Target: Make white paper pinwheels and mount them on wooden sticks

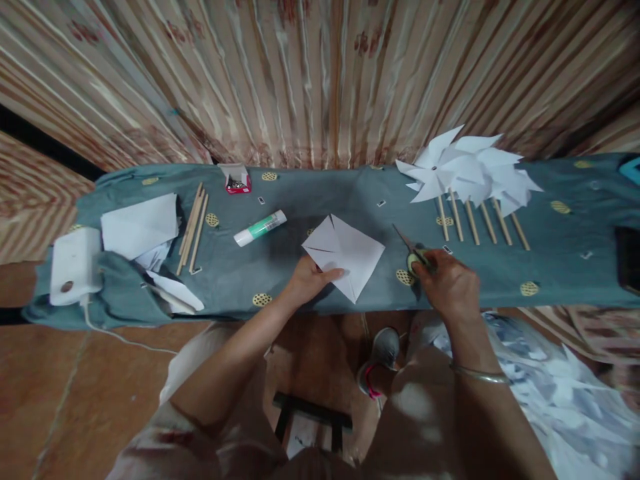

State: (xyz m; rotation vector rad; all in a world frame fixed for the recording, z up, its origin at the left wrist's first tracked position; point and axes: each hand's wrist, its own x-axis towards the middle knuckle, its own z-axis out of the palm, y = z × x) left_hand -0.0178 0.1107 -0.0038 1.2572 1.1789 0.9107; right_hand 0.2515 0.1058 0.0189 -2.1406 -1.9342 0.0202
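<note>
Between the thumb and fingers of my left hand [313, 279] is a square sheet of white paper [353, 257], turned cornerwise, with slits running in from its corners. My right hand [450, 283] grips a pair of scissors [411, 248] by the handles, to the right of the paper and apart from it. The blades point up and to the left; they look closed together. A glue stick [261, 228] with a green and white label lies left of the paper.
White paper pinwheels [460, 167] on wooden sticks lie at the right. Loose sticks [193, 227], a red box of small metal pieces [237, 181], stacked paper [140, 225] and a white power adapter [75, 267] with a cord are on the left. A plastic bag of white paper [560, 393] stands below right.
</note>
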